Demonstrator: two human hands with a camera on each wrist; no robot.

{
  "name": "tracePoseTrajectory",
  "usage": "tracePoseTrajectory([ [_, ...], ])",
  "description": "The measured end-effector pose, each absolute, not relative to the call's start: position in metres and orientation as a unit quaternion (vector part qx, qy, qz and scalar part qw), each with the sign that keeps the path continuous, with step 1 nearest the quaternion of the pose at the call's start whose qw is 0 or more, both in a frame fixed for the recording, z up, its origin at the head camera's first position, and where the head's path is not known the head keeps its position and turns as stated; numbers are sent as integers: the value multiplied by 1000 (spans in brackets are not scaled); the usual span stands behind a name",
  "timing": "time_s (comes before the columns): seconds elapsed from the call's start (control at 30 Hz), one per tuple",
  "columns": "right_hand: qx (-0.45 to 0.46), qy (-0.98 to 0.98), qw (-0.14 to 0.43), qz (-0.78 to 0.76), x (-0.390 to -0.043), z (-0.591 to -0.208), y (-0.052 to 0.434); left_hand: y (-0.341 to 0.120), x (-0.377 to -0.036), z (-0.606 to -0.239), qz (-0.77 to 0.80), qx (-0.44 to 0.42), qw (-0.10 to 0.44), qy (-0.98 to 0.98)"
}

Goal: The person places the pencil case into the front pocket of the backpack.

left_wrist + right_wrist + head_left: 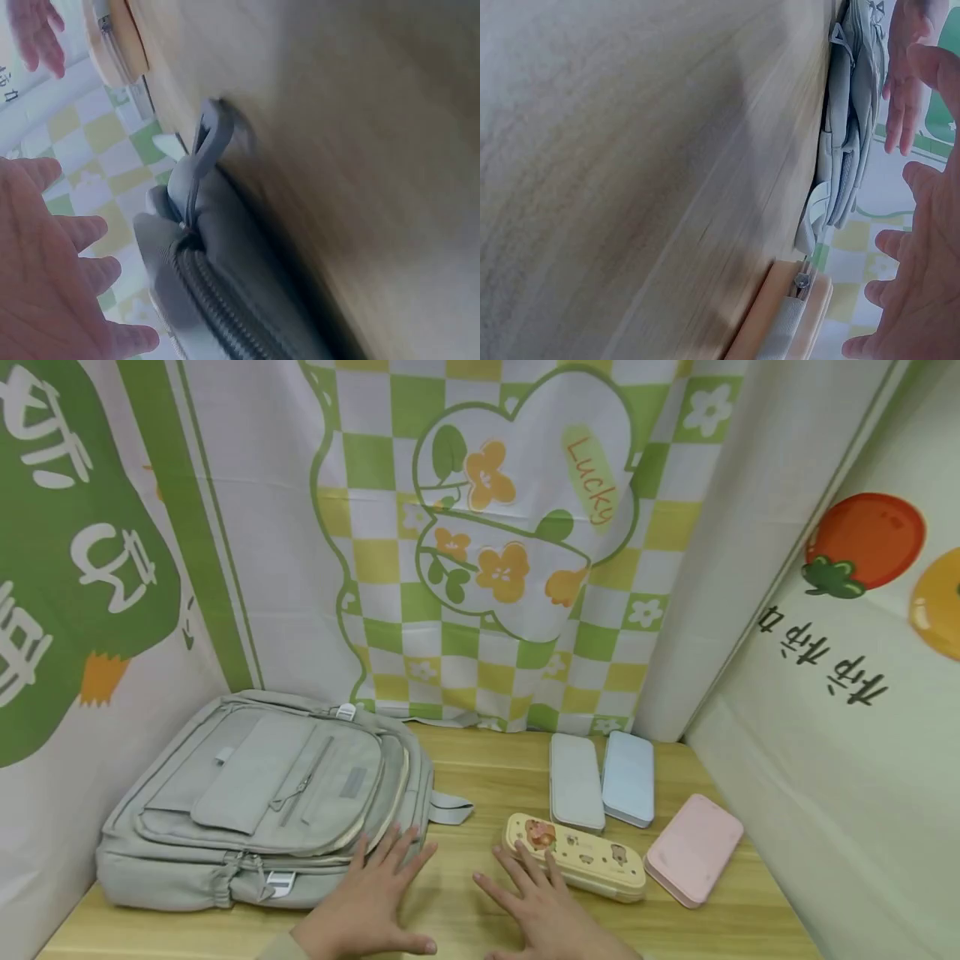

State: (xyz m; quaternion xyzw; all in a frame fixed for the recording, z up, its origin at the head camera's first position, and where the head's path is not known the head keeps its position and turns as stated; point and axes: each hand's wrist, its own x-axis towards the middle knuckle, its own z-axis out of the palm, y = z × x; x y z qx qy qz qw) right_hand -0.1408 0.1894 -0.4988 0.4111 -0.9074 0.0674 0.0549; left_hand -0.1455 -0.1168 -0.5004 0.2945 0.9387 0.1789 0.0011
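Note:
My left hand (367,897) hovers with spread fingers near the right front corner of a grey-green backpack (262,777), which lies flat on the table. In the left wrist view the backpack's zipper (217,307) runs below the fingers, apart from them. My right hand (543,906) is held with fingers apart just in front of a yellow pencil case (592,860) printed with small cartoon figures. In the right wrist view that case (784,322) shows its zipper end, and the palm is off it. Neither hand holds anything.
Behind the yellow case lie a white case (576,781) and a light blue case (628,777), with a pink case (695,850) to the right. Printed curtains (510,677) enclose the wooden table (480,760) at the back and sides. A strap (452,808) sticks out from the backpack.

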Motion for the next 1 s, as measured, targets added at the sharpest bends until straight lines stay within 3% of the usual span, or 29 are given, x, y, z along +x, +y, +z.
tracePoseTrajectory([
  [0.17,397,-912,23,101,-143,-499,190,-122,-152,-498,190,281,-30,940],
  [0.33,365,-922,-8,130,-146,-493,195,-131,-157,-486,205,255,-22,945],
  [1.0,267,-946,23,181,-152,-479,225,-159,-167,-480,215,204,-69,953],
])
